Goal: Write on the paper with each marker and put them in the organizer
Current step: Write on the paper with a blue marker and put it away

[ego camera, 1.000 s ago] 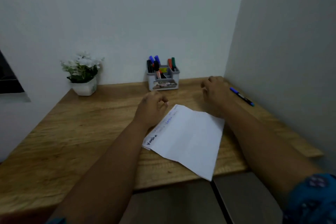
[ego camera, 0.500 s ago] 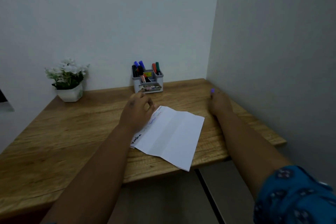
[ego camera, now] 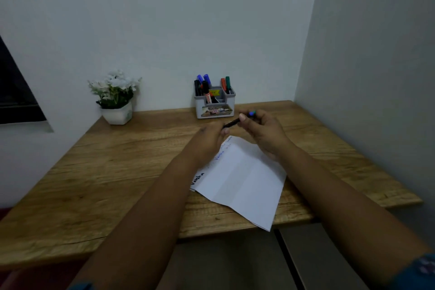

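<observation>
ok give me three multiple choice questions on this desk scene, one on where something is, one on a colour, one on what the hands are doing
1. Where does the organizer stand?
A. at the back of the desk by the wall
B. on the paper
C. on the floor

2. What colour are the flowers in the pot?
A. red
B. white
C. yellow

3. What is happening with the marker?
A. it lies on the desk
B. it stands in the organizer
C. both hands hold it above the paper

Answers: 1 A, it stands against the back wall; 2 B, the blooms are white; 3 C, the left hand and right hand each grip one end.
</observation>
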